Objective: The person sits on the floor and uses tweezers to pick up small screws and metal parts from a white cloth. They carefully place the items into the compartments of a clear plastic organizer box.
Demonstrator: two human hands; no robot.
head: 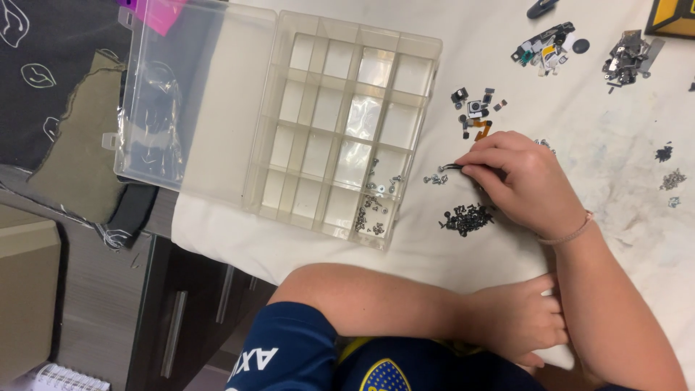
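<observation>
- The right hand [523, 181] pinches dark tweezers [456, 166], tips beside loose screws [435, 178] near the clear compartment box [340, 123].
- The left hand [517, 318] rests idle at the surface edge, its grip loosely curled around nothing.
- Advisable: lift one screw at a time, gently.

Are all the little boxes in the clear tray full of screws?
No, only the compartments at one corner of the clear organizer tray hold small screws; the other compartments look empty.
</observation>
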